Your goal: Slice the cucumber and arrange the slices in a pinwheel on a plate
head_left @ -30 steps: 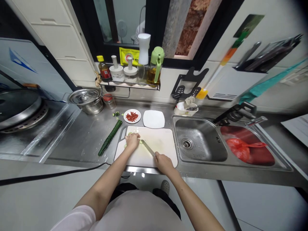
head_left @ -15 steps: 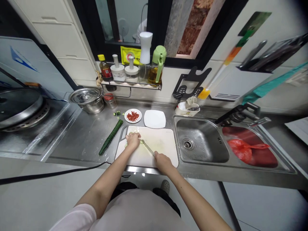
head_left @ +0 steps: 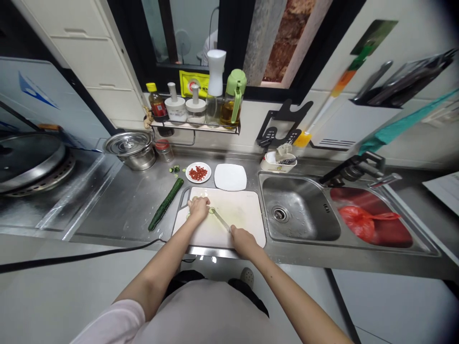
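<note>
On a white cutting board (head_left: 229,234), my left hand (head_left: 198,210) curls its fingers down over pale green cucumber slices, most of them hidden beneath it. One cucumber slice (head_left: 211,210) shows by the fingertips, at the tip of a knife (head_left: 221,220). My right hand (head_left: 244,240) is closed round the knife's handle, with the blade angled away to the left. A whole dark green cucumber (head_left: 165,204) lies on the counter left of the board.
Behind the board stand a plate of chopped red pieces (head_left: 194,179) and a white square plate (head_left: 230,177). Cucumber scraps (head_left: 174,169) lie by a lidded steel pot (head_left: 138,154). At right is a double sink (head_left: 304,205) with a red plastic bag (head_left: 356,223). Overhead is a seasoning shelf (head_left: 195,125).
The view has shifted very slightly. Both hands and the knife stay in nearly the same place on the board.
</note>
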`<control>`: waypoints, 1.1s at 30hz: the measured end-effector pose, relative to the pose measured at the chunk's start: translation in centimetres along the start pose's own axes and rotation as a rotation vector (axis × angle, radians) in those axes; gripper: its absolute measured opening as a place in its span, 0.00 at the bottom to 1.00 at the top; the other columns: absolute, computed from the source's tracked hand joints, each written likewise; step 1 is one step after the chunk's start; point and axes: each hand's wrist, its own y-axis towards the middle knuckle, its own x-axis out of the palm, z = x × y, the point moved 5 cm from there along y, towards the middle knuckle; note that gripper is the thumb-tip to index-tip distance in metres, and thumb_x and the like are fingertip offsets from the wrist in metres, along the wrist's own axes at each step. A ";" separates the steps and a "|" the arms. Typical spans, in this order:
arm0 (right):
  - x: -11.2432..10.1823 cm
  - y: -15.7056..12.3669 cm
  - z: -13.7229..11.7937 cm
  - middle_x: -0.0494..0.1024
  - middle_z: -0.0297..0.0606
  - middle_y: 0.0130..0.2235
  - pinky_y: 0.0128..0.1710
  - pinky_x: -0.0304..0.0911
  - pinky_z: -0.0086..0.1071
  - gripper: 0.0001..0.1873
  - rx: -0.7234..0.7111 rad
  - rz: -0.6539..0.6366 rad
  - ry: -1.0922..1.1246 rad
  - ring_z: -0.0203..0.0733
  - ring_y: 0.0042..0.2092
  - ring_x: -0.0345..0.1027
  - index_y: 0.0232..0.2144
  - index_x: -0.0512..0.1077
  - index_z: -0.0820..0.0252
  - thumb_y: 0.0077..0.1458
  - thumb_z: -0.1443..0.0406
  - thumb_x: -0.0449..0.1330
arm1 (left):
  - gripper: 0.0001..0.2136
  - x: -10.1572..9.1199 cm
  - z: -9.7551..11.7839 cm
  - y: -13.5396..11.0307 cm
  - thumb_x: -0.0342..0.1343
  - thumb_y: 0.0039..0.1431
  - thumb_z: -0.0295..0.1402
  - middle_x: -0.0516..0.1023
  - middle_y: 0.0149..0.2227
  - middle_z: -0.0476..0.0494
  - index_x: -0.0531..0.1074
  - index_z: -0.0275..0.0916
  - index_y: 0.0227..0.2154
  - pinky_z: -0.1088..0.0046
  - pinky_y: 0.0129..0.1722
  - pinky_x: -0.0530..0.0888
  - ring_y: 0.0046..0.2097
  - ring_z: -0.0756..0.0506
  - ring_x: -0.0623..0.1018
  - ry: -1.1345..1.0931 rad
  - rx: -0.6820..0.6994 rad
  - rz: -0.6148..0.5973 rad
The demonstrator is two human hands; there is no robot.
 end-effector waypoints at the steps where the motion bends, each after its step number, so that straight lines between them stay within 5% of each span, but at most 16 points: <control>1: 0.1 -0.1 0.1 0.76 0.52 0.42 0.37 0.61 0.35 0.16 -0.002 0.000 0.000 0.49 0.44 0.73 0.47 0.64 0.63 0.59 0.73 0.44 | 0.07 0.1 0.0 0.1 0.55 0.55 0.32 0.77 0.45 0.44 0.74 0.46 0.36 0.59 0.49 0.55 0.53 0.39 0.67 -0.001 0.000 -0.001; 33: -0.1 0.9 0.0 0.77 0.50 0.42 0.35 0.61 0.34 0.15 -0.008 0.020 0.042 0.48 0.42 0.72 0.46 0.66 0.63 0.61 0.69 0.43 | 0.06 0.2 -0.2 0.1 0.55 0.55 0.31 0.77 0.45 0.45 0.73 0.45 0.36 0.59 0.47 0.56 0.53 0.38 0.67 0.006 0.007 0.005</control>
